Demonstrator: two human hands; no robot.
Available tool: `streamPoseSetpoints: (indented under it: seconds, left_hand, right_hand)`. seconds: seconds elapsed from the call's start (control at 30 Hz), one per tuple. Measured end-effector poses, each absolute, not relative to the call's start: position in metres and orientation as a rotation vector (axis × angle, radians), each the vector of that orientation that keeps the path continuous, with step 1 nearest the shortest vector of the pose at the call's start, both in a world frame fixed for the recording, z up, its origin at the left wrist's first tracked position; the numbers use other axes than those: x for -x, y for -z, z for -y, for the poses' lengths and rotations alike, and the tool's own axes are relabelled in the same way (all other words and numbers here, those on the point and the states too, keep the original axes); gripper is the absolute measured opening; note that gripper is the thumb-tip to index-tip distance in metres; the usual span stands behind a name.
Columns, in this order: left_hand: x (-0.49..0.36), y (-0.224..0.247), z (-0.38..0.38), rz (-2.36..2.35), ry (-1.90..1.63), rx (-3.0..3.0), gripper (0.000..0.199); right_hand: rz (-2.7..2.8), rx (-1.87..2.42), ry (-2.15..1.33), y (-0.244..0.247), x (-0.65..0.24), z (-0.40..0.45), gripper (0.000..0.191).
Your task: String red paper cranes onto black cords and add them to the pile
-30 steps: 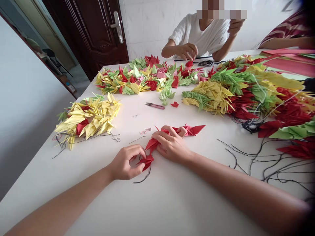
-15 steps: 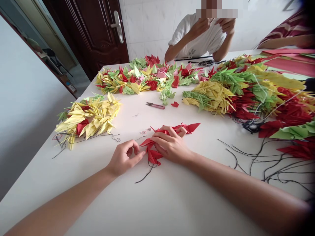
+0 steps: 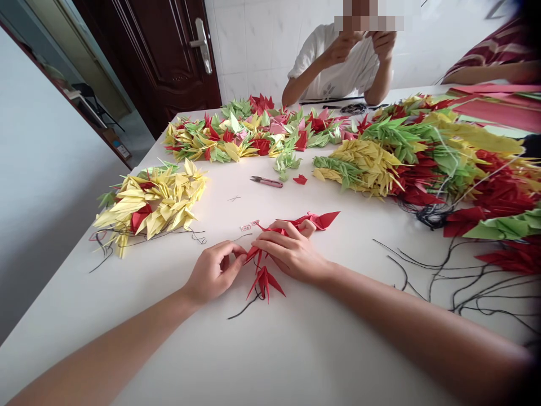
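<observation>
In the head view a string of red paper cranes (image 3: 324, 220) lies across the table before me. My left hand (image 3: 213, 272) pinches the pointed tip of one red paper crane (image 3: 253, 254) between thumb and forefinger. Over the same string my right hand (image 3: 292, 251) lies palm down, fingers curled around the cranes and covering much of them. A further red crane (image 3: 265, 282) hangs off the near end, just below the hands. From it a black cord (image 3: 243, 313) trails onto the white tabletop.
Thread snips (image 3: 266, 181), small printed labels (image 3: 245, 228) and a red scrap (image 3: 300, 179) lie beyond my hands. Yellow cranes (image 3: 177, 206) sit left, a mixed garland (image 3: 236, 141) behind, a large pile (image 3: 422, 163) and loose black cords (image 3: 460, 293) right. A person (image 3: 338, 67) sits opposite.
My left thumb and forefinger have closed on a red crane's tip. The lowest crane has turned and shifted slightly towards me. My right hand has barely moved.
</observation>
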State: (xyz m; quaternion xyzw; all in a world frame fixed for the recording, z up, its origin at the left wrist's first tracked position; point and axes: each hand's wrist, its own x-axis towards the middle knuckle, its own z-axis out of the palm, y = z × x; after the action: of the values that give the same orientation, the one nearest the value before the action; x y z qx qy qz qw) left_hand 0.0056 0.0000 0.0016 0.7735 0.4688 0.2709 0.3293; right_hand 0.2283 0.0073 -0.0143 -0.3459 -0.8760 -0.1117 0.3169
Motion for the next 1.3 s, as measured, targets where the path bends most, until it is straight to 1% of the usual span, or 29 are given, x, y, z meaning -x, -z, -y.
streamPoseSetpoints:
  seconds: [0.13,0.27,0.5,0.7,0.87,1.03,1.3]
  left_hand:
    - [-0.0054,-0.0027,0.0006,-1.194,-0.686,-2.002,0.027]
    - [-0.0063,-0.002,0.0003,-1.136,-0.656,-2.063,0.023]
    - [-0.0063,-0.0006,-0.0005,-1.166,-0.746,-2.016,0.023]
    - [-0.0056,-0.0023,0.0005,-1.181,-0.777,-2.011,0.024]
    - [-0.0053,-0.0034,0.0004,-1.149,-0.762,-1.993,0.028]
    - [-0.0044,-0.0032,0.0009,-1.025,-0.671,-2.052,0.025]
    - [-0.0038,-0.005,0.0025,-0.982,-0.621,-2.064,0.023]
  right_hand:
    - [2.304,0.946,0.317,0.0155,-0.2285,-0.0065,0.025]
    - [2.321,1.01,0.306,0.017,-0.2285,-0.006,0.027]
    - [2.269,0.839,0.208,0.0151,-0.2284,-0.0065,0.015]
    - [2.3,0.755,0.225,0.0136,-0.2285,-0.007,0.007]
    - [2.353,0.702,0.218,0.0112,-0.2297,-0.0067,0.016]
    - [2.38,0.717,0.153,0.0111,-0.2304,-0.0061,0.032]
    - [2.313,0.708,0.132,0.0113,-0.2276,-0.0057,0.034]
